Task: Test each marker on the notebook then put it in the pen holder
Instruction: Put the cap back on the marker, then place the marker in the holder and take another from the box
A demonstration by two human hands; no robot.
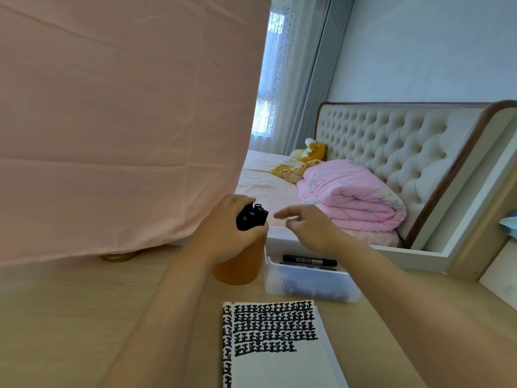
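Pale wooden desk (84, 303) in a bedroom, a pink sheet (112, 121) hanging at its left and a bed with a tufted cream headboard (391, 141) and a folded pink quilt (349, 197) behind.

A person's left hand (221, 233) curls round a bundle of black capped markers (251, 218) that stands in an orange cylindrical pen holder (240, 264), gripping the bundle at the holder's mouth. The right hand (310, 228) hovers just beside it, fingers loosely extended and holding nothing, its outline blurred.

Below that hand sits a clear plastic box (307, 287), touching or nearly touching the holder. One black marker with a white label (309, 260) lies across the top of the box, and more dark shapes show dimly through its frosted wall.

Nearest the camera lies a white open notebook (279, 368). Rows of thick black test marks (274, 323) fill the upper page, and the lower page is bare.

The markers in the box are probably the ones awaiting a test. Each looks light and rigid, with a smooth plastic barrel that could slip if pinched at the cap. Mid-barrel, between thumb and two fingers, looks the surest hold, leaving the cap free to pull straight off.

The holder appears light and crowded, so it may tip or jam when another marker goes in, and steadying it seems prudent. The notebook's thin paper is likely to take the ink heavily.
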